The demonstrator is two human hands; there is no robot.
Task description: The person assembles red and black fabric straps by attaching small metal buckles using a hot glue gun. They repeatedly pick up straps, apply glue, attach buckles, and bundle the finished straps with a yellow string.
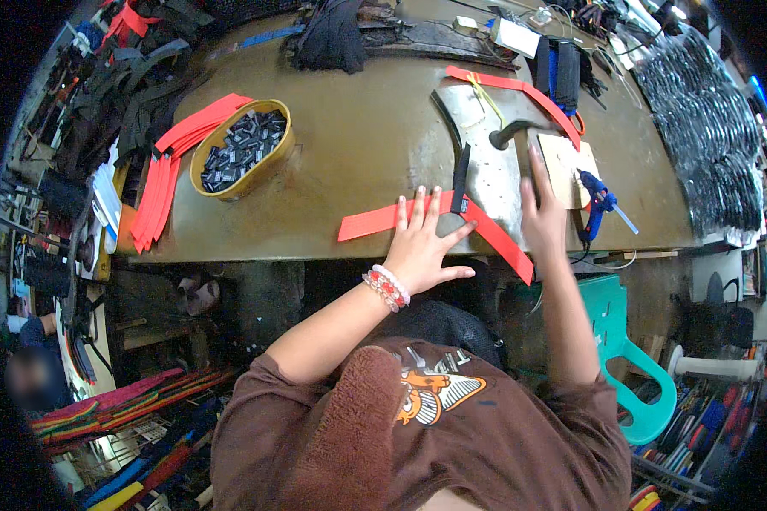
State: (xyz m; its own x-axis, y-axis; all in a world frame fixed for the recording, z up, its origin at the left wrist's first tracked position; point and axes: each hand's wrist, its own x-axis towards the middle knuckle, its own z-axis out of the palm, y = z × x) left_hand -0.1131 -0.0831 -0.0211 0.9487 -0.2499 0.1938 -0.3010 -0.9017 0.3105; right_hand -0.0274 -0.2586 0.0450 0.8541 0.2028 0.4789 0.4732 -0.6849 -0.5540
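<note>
Head cam caught us with our left hand (422, 247) spread flat, pinning the red strap (383, 220) near the table's (358, 145) front edge. Our right hand (541, 213) lay open, gripping nothing, just short of the hammer (513, 132). Keeping that strap pressed flat probably mattered most.

Light is fairly bright and even over the worktop (358, 145), with a soft sheen on the metal plate (494, 162) near its front edge. Bright glare shows at the worktop's far right corner, by a lamp (673, 12). Below the front edge the space falls into deep shadow. The fisheye bends the worktop's edges and leaves black corners around the frame. Detail is sharp in the middle, softer toward the rim; a patch at the lower left is blurred.
</note>
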